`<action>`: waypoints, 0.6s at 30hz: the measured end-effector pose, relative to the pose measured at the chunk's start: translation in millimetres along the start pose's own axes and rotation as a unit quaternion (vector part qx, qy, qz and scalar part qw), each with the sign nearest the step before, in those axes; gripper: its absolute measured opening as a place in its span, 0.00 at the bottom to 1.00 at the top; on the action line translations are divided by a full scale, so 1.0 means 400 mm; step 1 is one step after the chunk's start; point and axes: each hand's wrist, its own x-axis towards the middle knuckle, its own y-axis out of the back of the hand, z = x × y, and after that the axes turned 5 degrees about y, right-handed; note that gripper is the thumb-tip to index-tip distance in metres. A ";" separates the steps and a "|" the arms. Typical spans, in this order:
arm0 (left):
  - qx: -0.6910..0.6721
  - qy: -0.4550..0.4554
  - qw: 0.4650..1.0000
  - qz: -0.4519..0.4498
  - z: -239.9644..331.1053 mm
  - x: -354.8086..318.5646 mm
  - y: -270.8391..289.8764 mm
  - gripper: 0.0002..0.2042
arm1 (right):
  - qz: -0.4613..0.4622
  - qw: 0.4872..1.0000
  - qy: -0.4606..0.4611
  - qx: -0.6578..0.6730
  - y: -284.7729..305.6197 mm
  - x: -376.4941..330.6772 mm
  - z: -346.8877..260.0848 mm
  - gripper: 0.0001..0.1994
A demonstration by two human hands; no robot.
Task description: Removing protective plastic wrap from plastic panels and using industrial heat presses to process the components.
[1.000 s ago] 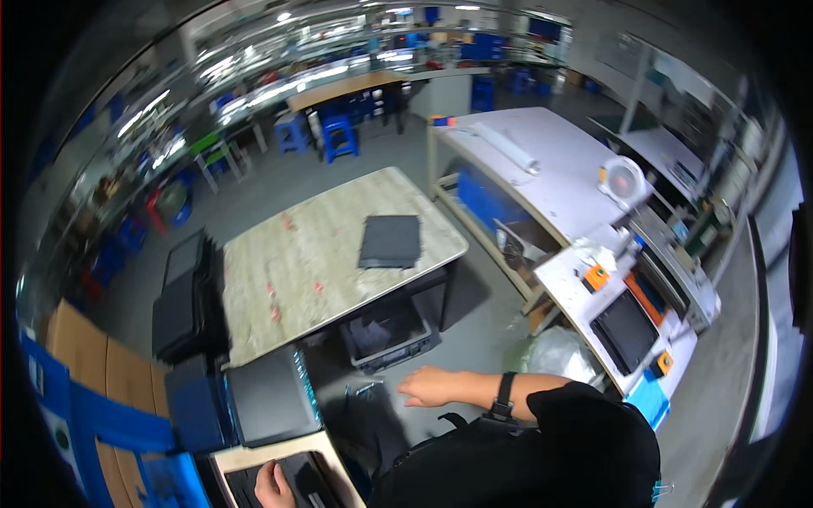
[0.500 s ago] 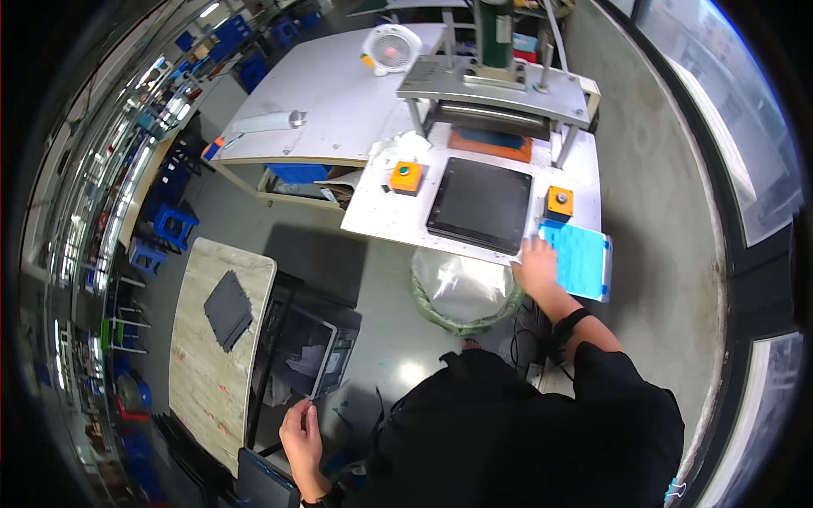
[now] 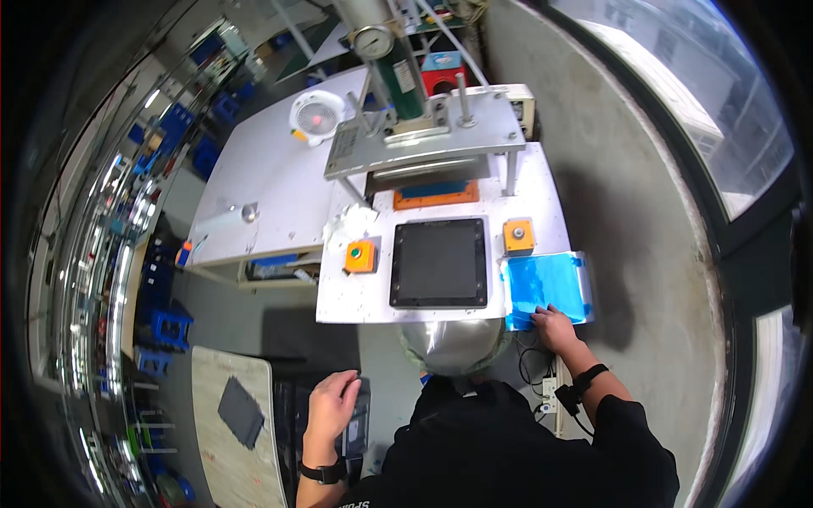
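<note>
Hands, two, bare, each with a dark band at the wrist. Right hand (image 3: 555, 324) lay palm down with fingers spread on the near edge of a blue sheet (image 3: 546, 286); it pressed on the sheet and gripped nothing. Left hand (image 3: 332, 405) hung low at the person's left, fingers loosely curled and open, above a dark flat panel (image 3: 357, 423) in a black bin; whether it touched the panel could not be told.

Blue sheet: glossy, rectangular, lying flat at the right end of a white machine table (image 3: 364, 296), partly over the table's right edge. It sat directly under the right hand and well apart from the left hand.

Black square plate (image 3: 439, 262): set flat in the middle of the table, just left of the blue sheet.

Orange button boxes, two: one (image 3: 518, 235) between the plate and the blue sheet at the far corner, one (image 3: 359, 256) left of the plate with a green cap.

Press (image 3: 423, 140): grey metal slab on posts at the far side of the table, with a green cylinder and a round gauge above it; an orange pad with a blue top lay beneath the slab.

Crumpled white cloth (image 3: 356, 220): on the table, beyond the left button box.

Clear plastic bag (image 3: 453, 347): bulging below the table's near edge, in front of the person.

Small white fan (image 3: 317, 116): on a second white bench (image 3: 254, 195) to the left.

Dark tablet-like slab (image 3: 241, 412): on a pale marbled table (image 3: 224, 440), left of the left hand.
</note>
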 end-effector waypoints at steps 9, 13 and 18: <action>-0.123 -0.061 0.966 -0.218 0.016 0.263 -0.047 0.12 | -0.031 0.948 -0.283 0.146 0.109 0.069 -0.060 0.14; -0.245 -0.195 0.896 -0.315 0.034 0.366 -0.168 0.12 | -0.010 0.925 -0.301 0.231 0.112 0.086 -0.038 0.15; -0.119 -0.292 0.854 -0.414 0.143 0.442 -0.368 0.16 | -0.009 0.890 -0.310 0.333 0.119 0.111 -0.028 0.18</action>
